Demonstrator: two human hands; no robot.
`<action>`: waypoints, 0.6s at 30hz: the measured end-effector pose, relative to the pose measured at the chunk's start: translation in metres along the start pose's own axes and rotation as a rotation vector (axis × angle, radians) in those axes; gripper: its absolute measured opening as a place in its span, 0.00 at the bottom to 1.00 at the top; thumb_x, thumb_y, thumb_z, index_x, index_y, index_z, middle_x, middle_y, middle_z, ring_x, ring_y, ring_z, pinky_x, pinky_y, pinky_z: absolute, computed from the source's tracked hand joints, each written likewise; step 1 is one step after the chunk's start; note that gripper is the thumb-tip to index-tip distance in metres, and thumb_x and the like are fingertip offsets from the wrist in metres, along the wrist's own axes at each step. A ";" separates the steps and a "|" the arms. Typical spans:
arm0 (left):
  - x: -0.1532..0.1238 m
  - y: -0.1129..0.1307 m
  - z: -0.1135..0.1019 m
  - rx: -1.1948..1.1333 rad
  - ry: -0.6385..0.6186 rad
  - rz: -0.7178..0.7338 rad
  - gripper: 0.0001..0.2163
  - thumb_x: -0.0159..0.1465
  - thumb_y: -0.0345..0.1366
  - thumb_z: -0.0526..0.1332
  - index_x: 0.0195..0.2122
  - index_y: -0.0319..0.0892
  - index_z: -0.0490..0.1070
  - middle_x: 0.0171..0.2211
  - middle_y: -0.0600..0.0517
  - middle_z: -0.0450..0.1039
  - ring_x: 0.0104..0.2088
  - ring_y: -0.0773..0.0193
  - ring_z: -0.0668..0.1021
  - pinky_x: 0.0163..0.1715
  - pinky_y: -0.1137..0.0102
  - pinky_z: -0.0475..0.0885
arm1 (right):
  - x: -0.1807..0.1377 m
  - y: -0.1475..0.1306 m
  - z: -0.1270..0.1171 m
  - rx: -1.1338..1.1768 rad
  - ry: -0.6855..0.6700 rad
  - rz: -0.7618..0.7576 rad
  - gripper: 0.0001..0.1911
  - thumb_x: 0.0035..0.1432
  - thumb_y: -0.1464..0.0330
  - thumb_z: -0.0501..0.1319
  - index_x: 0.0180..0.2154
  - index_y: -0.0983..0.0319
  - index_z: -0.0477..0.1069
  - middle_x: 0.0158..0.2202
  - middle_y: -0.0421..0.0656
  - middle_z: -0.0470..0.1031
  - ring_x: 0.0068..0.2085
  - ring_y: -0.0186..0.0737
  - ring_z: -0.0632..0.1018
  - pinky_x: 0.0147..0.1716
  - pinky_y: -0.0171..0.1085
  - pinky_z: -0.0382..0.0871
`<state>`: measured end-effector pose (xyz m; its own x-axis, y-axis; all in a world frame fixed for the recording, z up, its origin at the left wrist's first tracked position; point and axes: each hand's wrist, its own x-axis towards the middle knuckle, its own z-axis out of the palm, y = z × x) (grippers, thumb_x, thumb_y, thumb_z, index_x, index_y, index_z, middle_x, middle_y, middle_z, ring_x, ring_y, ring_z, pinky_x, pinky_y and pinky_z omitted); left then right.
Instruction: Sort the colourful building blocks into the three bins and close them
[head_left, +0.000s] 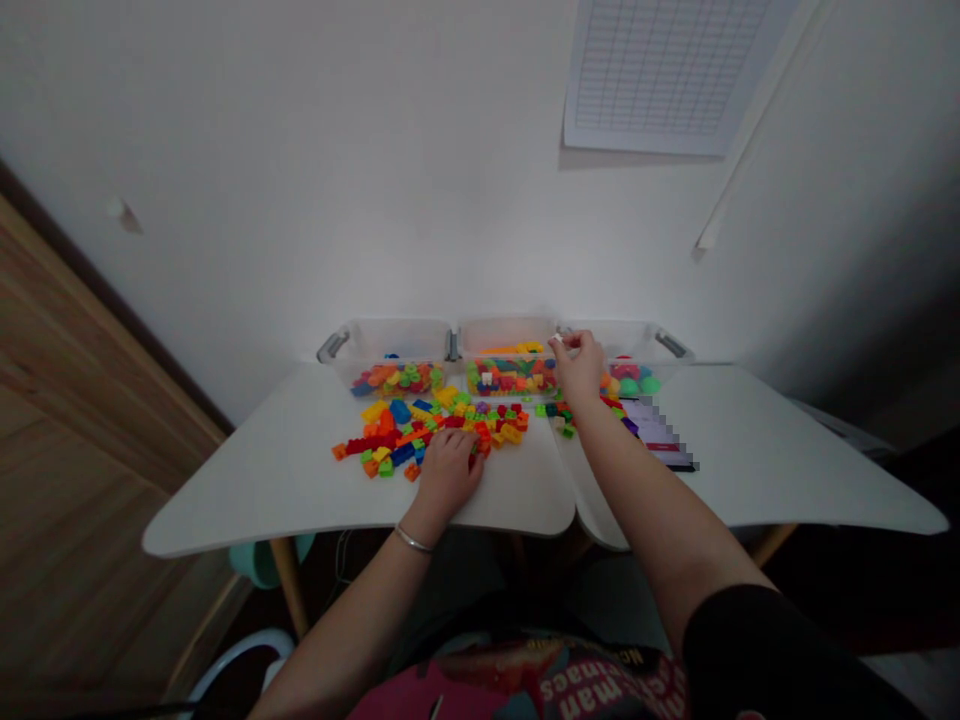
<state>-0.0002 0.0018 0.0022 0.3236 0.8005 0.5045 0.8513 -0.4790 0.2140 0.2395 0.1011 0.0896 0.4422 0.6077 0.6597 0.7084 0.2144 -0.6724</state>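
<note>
A heap of small coloured building bricks (420, 425) lies spread on the white table (300, 470). My left hand (448, 470) rests on the near edge of the heap, fingers curled over some bricks; what it holds is hidden. My right hand (577, 365) is raised over the gap between the middle bin (506, 340) and the right bin (637, 340), fingers pinched on a small white piece (556, 341). A few loose bricks (559, 415) lie below that hand.
Three clear plastic bins stand in a row against the wall; the left bin (390, 345) and the middle one hold mixed bricks, the right one green and red pieces. A booklet (660, 435) lies right of the bricks. A second white table (787, 450) adjoins on the right.
</note>
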 end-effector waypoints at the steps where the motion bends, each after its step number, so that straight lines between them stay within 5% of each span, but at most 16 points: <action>1: 0.000 0.000 0.000 -0.002 0.002 0.002 0.12 0.62 0.34 0.59 0.46 0.40 0.73 0.43 0.44 0.77 0.49 0.52 0.73 0.53 0.55 0.68 | 0.002 0.000 0.002 -0.052 -0.010 0.008 0.12 0.56 0.58 0.60 0.34 0.60 0.69 0.34 0.45 0.74 0.40 0.46 0.71 0.46 0.45 0.61; 18: 0.000 0.001 -0.001 0.009 -0.029 -0.013 0.12 0.62 0.34 0.59 0.46 0.39 0.73 0.44 0.43 0.77 0.50 0.51 0.73 0.55 0.54 0.67 | 0.002 0.024 0.015 -0.016 -0.120 -0.039 0.14 0.55 0.58 0.61 0.37 0.62 0.74 0.39 0.49 0.77 0.45 0.49 0.72 0.49 0.46 0.63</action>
<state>0.0003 0.0013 0.0036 0.3239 0.8170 0.4771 0.8595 -0.4649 0.2126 0.2491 0.1191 0.0704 0.3454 0.6865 0.6398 0.7329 0.2285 -0.6408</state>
